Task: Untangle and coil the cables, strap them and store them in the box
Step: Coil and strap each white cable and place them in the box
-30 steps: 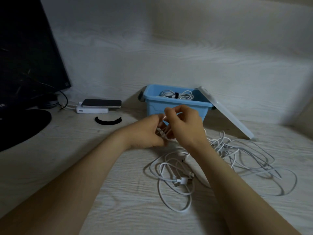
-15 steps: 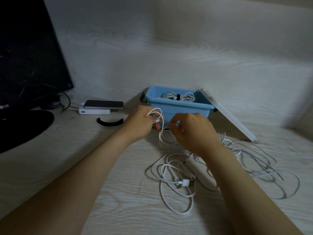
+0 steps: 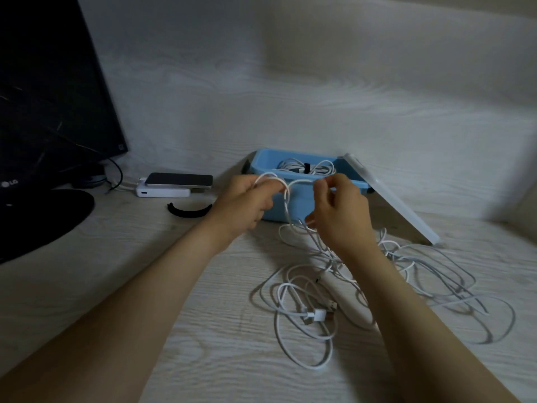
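My left hand (image 3: pixel 244 203) grips a loop of white cable (image 3: pixel 286 199) in front of the blue box (image 3: pixel 293 210). My right hand (image 3: pixel 340 212) pinches the same cable a little to the right, and the strand arcs between both hands. From there it drops into a tangle of white cables (image 3: pixel 313 303) spread on the desk. A coiled, strapped white cable (image 3: pixel 305 167) lies inside the box. A black strap (image 3: pixel 189 211) lies curved on the desk left of the box.
The box's white lid (image 3: pixel 389 199) leans against its right side. A phone (image 3: pixel 180 180) rests on a white power bank (image 3: pixel 162 192) at the back left. A dark monitor (image 3: pixel 49 97) and its round base (image 3: pixel 37 219) fill the left. A wall rises behind.
Both hands have lifted and drawn apart, stretching a cable loop between them. My right hand moved right and up; more cable has come up off the tangle.
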Demonstrator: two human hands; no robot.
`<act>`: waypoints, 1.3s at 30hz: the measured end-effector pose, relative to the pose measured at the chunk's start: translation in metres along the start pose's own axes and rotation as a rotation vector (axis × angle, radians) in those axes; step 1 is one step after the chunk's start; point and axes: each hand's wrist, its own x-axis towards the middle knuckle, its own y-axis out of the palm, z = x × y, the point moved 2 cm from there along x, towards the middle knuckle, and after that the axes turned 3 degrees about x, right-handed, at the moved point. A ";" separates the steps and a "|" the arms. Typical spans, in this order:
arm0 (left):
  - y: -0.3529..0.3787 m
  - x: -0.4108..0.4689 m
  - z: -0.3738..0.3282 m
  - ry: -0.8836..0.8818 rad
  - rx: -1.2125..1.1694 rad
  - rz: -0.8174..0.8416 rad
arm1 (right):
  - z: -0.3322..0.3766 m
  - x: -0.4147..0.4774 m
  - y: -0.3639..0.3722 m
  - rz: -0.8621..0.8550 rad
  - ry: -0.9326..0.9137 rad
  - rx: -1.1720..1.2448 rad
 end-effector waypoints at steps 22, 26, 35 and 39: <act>-0.005 -0.001 -0.007 -0.220 -0.819 0.218 | 0.021 -0.006 -0.007 -0.214 0.196 0.960; -0.004 -0.003 -0.015 -0.136 -0.815 0.183 | 0.017 -0.007 -0.004 -0.260 0.201 0.822; 0.000 0.010 0.003 -0.162 -0.599 -0.226 | 0.024 -0.016 0.001 -0.065 -0.079 0.575; -0.002 0.011 0.006 -0.194 -0.606 -0.255 | 0.028 -0.023 -0.001 0.065 -0.453 0.185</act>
